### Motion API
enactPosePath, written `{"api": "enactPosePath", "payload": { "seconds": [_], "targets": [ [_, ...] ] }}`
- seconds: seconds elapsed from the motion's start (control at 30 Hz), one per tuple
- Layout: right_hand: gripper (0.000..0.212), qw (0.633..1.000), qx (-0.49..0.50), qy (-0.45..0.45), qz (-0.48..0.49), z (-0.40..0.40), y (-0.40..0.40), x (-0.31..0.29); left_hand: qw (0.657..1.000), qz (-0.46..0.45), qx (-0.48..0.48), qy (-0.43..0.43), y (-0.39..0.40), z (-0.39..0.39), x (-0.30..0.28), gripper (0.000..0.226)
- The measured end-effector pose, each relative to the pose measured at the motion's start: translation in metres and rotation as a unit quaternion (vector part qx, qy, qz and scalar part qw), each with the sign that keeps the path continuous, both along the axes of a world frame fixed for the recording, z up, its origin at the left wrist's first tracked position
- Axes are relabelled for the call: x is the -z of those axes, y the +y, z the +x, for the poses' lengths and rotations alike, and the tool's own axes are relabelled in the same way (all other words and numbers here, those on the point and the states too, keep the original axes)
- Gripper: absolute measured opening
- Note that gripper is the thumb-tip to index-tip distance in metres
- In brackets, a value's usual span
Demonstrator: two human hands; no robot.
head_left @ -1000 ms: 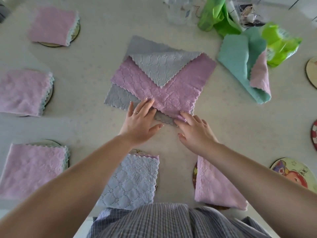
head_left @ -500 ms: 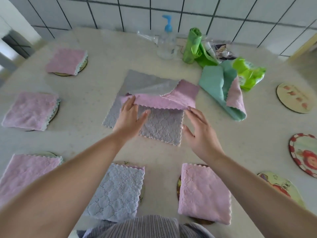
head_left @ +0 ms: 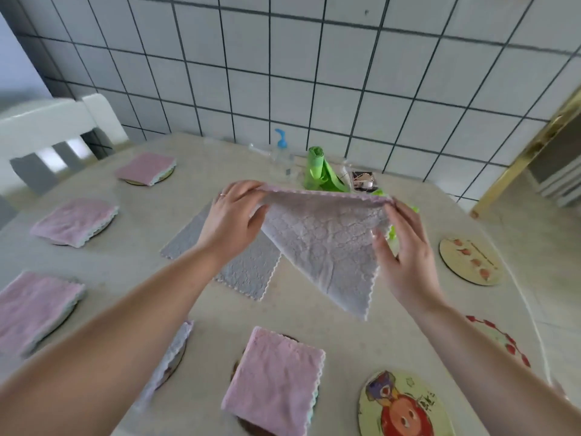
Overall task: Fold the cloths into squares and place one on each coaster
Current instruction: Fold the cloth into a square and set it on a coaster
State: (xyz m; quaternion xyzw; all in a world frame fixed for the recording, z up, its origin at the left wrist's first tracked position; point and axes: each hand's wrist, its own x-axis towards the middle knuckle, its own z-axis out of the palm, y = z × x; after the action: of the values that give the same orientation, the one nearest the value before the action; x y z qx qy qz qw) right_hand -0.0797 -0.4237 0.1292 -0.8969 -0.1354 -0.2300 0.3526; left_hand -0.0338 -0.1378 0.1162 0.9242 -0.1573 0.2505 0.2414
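Both hands, L [head_left: 231, 221] & R [head_left: 405, 250], pinch top corners of grey-and-pink scalloped microfibre cloth [head_left: 327, 243], lifted above flat grey cloth [head_left: 248, 272] on beige table [head_left: 314, 313].

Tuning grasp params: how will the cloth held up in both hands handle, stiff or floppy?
Likely floppy: the cloth sags from its top edge, pinched by the left hand and right hand, to a hanging corner. Probably light, since fingertip pinches carry it. The quilted texture suggests it is not slippery.
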Motion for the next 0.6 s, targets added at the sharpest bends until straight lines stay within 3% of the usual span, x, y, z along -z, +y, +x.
{"api": "enactPosePath", "payload": {
  "seconds": [0.13, 0.23, 0.33, 0.43, 0.6],
  "targets": [
    [0.059, 1.000, -0.015, -0.022, -0.010, -0.007, -0.049, -0.018, 0.994, 0.045, -0.040, -0.093, -0.037, -0.016, -0.023, 0.023],
    [0.054, 0.999, -0.029, 0.000, -0.036, -0.009, -0.075, -0.022, 0.993, 0.071, -0.081, -0.042, -0.052, -0.027, -0.032, 0.023],
    [0.051, 0.998, -0.030, 0.005, -0.057, -0.005, -0.091, -0.031, 0.992, 0.026, -0.123, 0.001, -0.068, -0.032, -0.048, 0.017],
    [0.051, 0.992, -0.058, 0.070, -0.089, 0.008, -0.102, -0.040, 0.985, 0.113, -0.098, 0.085, -0.090, -0.027, -0.066, 0.018],
    [0.048, 0.997, -0.011, 0.033, -0.072, 0.017, -0.129, -0.061, 0.986, -0.040, -0.152, 0.051, -0.113, -0.018, -0.083, 0.015]
  ]
}}
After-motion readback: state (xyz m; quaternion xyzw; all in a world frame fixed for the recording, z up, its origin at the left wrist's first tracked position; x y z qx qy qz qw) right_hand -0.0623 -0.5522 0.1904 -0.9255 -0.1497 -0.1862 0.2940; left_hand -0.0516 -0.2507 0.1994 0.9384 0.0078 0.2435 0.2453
